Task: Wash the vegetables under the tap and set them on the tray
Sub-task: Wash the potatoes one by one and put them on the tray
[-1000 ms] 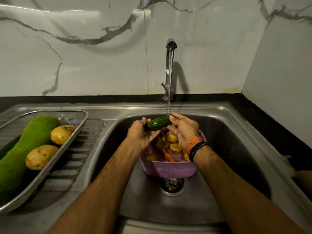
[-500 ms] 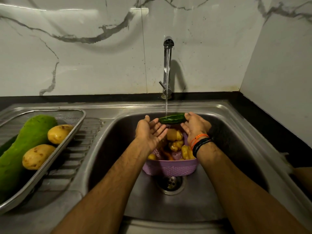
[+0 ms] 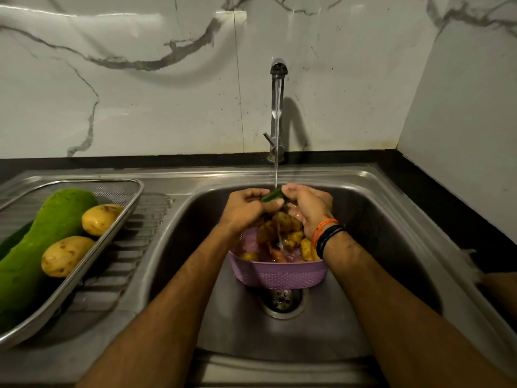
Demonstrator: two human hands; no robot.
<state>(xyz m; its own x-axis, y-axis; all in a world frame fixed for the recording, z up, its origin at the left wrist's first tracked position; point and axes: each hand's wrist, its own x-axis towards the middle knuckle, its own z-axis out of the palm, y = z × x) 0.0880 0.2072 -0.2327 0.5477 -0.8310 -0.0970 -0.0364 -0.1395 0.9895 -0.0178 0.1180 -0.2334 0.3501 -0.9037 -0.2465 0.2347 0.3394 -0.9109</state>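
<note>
A dark green cucumber (image 3: 272, 195) sits under the running stream from the tap (image 3: 277, 107), mostly hidden by my hands. My left hand (image 3: 246, 210) grips its left part with curled fingers. My right hand (image 3: 306, 210) wraps its right end. Below them a purple basket (image 3: 279, 274) in the sink holds several potatoes (image 3: 282, 222) and something orange. On the left, the steel tray (image 3: 84, 264) carries a big green gourd (image 3: 42, 242) and two potatoes (image 3: 99, 218).
The basket stands over the drain (image 3: 281, 301) of the steel sink (image 3: 391, 261). A ribbed draining board (image 3: 134, 239) lies under the tray. Marble walls close the back and right side, with a black counter strip (image 3: 447, 205) along them.
Both hands have closed in around the cucumber, covering most of it. Half a second ago my left hand was open and off it, with only the right holding it.
</note>
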